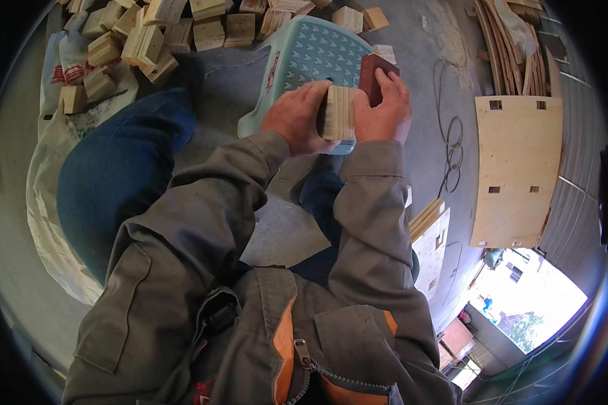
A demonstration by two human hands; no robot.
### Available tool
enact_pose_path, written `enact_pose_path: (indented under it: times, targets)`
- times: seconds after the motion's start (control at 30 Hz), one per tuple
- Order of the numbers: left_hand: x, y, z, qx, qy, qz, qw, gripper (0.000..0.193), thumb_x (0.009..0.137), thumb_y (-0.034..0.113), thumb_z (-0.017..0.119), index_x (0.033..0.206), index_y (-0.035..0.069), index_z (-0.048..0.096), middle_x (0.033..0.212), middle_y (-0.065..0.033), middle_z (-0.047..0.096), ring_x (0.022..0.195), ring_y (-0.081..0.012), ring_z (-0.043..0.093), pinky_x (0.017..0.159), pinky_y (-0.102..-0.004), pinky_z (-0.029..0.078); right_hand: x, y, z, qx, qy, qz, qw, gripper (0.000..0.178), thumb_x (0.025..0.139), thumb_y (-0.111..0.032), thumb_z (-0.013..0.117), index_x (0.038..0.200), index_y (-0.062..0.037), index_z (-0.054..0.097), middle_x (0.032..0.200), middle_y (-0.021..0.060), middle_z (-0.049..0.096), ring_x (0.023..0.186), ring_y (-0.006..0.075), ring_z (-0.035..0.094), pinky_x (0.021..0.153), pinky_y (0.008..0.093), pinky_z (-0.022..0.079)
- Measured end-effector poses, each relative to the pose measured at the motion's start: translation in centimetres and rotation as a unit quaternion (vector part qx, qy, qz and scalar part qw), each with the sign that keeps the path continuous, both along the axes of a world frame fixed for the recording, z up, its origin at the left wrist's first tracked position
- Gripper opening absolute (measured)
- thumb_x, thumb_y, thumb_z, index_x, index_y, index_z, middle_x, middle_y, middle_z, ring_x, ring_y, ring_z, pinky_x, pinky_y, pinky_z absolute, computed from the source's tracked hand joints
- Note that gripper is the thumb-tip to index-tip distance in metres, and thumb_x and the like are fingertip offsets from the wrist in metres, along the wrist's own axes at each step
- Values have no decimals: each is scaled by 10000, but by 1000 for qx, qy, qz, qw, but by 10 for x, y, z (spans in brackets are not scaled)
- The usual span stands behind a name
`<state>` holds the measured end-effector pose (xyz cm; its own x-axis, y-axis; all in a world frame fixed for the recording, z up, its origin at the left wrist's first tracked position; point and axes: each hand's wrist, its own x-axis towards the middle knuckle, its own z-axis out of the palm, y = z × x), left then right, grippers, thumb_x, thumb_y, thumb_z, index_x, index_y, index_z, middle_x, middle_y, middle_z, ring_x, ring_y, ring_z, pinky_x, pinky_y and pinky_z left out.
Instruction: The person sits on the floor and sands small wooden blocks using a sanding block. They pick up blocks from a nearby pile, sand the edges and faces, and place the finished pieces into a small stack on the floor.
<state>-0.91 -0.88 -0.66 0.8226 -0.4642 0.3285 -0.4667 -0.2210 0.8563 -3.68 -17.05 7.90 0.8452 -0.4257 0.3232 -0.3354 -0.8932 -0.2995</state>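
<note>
My left hand [296,119] is closed round a pale block of layered wood [340,113], its striped edge grain facing up. In my right hand [387,109] is a dark red rectangular block [373,73], gripped with the thumb and fingers close against the wood block's right side. What the red block is made of I cannot tell. Both hands are over a pale blue-green plastic stool [321,54] with a raised pattern on its seat. The undersides of both held pieces are hidden.
Many loose wooden blocks [208,34] lie heaped at the far left, some on a white woven sack [40,196]. A thin dark cable [450,145] loops over the floor on the right, beside a plywood sheet [517,152] with square holes. Wood strips [505,50] lie beyond it.
</note>
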Motion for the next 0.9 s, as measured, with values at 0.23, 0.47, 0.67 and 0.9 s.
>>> enact_pose_path:
  times: [0.23, 0.47, 0.67, 0.9]
  targets:
    - [1, 6, 0, 4, -2, -16, 1000, 1016, 662, 302, 988, 1512, 93, 472, 1394, -176, 643, 1248, -400, 661, 1046, -484, 536, -12, 7, -5, -17, -21, 20, 999, 569, 856, -215, 816, 1411, -120, 732, 1522, 162, 618, 1333, 405, 600, 1173, 499, 468]
    - [0, 5, 1, 5, -4, -18, 1000, 1012, 667, 320, 984, 1505, 74, 473, 1388, -184, 645, 1247, -397, 661, 1044, -484, 533, -47, 29, 2, 5, 1, 27, 1000, 621, 866, -179, 832, 1466, -110, 688, 1565, 181, 562, 1381, 427, 555, 1165, 526, 457]
    - [1, 5, -1, -1, -13, -12, 1000, 1026, 666, 358, 989, 1504, 73, 470, 1391, -191, 644, 1248, -402, 660, 1038, -485, 532, -77, 48, 8, 12, 5, 33, 999, 614, 860, -160, 831, 1455, -109, 690, 1568, 181, 557, 1377, 424, 554, 1153, 532, 461]
    - [0, 2, -2, 0, -15, -3, 1000, 1008, 659, 346, 979, 1492, 81, 477, 1385, -181, 644, 1243, -394, 659, 1025, -488, 534, -71, 42, 8, 22, -10, 34, 999, 591, 843, -162, 826, 1418, -101, 704, 1540, 188, 586, 1350, 415, 586, 1150, 526, 456]
